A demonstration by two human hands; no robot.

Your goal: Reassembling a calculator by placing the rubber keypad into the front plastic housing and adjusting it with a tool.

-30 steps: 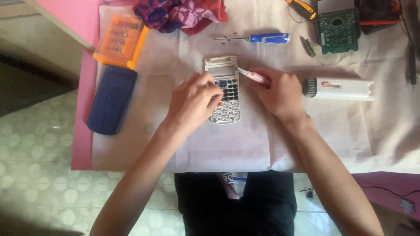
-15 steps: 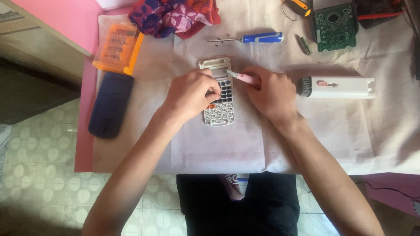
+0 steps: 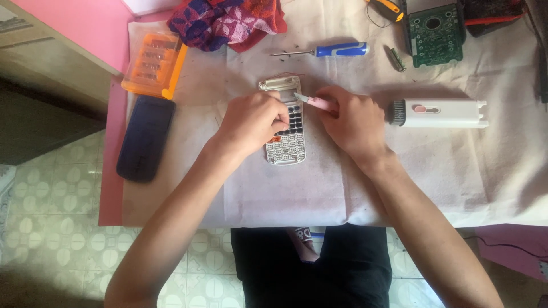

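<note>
I count one calculator (image 3: 285, 134) at the centre, with two hands on it, left (image 3: 254, 122) and right (image 3: 351, 122). One pink tool (image 3: 317, 102) sits in the right. At twelve o'clock I see one screwdriver (image 3: 334, 51); at one, one circuit board (image 3: 436, 34); at three, one white case (image 3: 442, 113). At ten there is one orange box (image 3: 154, 65), at nine one dark cover (image 3: 145, 138), at eleven one cloth (image 3: 225, 20).

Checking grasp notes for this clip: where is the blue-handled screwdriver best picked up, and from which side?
Grip the screwdriver by its thick blue handle, coming from above. It lies flat on the cloth, the thin shaft pointing left, with bare cloth around the handle. Both hands are busy at the calculator.
</note>
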